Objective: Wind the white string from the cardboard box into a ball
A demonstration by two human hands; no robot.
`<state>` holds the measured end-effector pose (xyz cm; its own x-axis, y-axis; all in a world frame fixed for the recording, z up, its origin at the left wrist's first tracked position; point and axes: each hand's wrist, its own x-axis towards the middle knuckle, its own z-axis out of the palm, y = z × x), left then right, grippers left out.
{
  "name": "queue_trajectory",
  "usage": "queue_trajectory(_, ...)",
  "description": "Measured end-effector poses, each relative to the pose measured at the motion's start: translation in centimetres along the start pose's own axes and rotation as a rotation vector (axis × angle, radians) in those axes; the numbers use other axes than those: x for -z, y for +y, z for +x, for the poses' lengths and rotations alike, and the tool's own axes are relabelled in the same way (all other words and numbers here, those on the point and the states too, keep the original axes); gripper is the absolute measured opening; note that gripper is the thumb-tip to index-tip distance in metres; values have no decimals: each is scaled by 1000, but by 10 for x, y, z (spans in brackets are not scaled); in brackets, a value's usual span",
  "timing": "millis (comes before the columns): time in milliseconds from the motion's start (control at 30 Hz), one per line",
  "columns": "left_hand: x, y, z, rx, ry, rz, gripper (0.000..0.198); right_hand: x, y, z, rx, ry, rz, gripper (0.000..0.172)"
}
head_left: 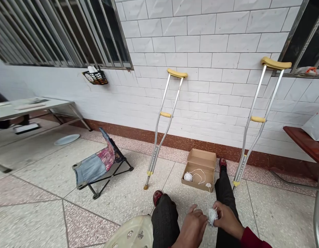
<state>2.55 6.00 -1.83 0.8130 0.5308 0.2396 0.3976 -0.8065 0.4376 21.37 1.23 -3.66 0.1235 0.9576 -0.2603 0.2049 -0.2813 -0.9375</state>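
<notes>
A small bundle of white yarn (pixel 213 216) is pinched in my right hand (pixel 227 219), between thumb and fingers. My left hand (pixel 192 225) is close beside it on the left, its fingers curled together on the yarn, with the fingertips at the bundle's edge. A thin strand runs from the hands up to an open cardboard box (pixel 198 185) on the floor ahead. Inside that box lie a ball of white yarn (pixel 188 176) and a smaller white yarn piece (pixel 208 185), with loose loops between them. My legs are spread on either side of the hands.
Two crutches (pixel 165 114) (pixel 257 119) lean against the tiled wall. A folding fabric chair (pixel 91 167) stands to the left, near a long table (pixel 35 105). A pale plastic stool (pixel 135 232) is by my left leg. At the right is a red-topped table (pixel 304 139).
</notes>
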Motion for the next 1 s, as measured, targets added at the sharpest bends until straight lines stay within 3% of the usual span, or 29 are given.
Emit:
queue_trajectory(133, 3, -15, 5, -69, -28, 41, 21, -11, -12, -26, -220, -315, 262, 31)
queue_trajectory(233, -4, -20, 4, -38, -41, 22, 19, -7, -35, -41, -243, -358, 457, 31)
queue_trajectory(400, -19, -12, -4, 73, -81, -57, 21, 10, -73, -35, -68, -167, 588, 29)
queue_trajectory(500, -22, -1, -6, 60, -56, -79, 21, 11, -73, -8, 81, 49, 322, 27)
queue_trajectory(600, -14, 4, -4, 5, 58, -38, 20, -3, -45, 14, 165, 227, -11, 28)
queue_trajectory(667, -6, 0, -2, -38, 127, 21, 18, -17, -18, 16, 153, 177, -100, 29)
queue_trajectory(800, 0, -22, -3, -207, 149, 164, 15, -36, 19, 2, -2, -29, 32, 32)
queue_trajectory(900, -2, -36, -4, -294, 109, 230, 22, -34, 19, -12, -123, -196, 161, 34)
queue_trajectory(1000, 3, -39, -2, -276, 42, 218, 17, -24, 1, -23, -232, -346, 311, 36)
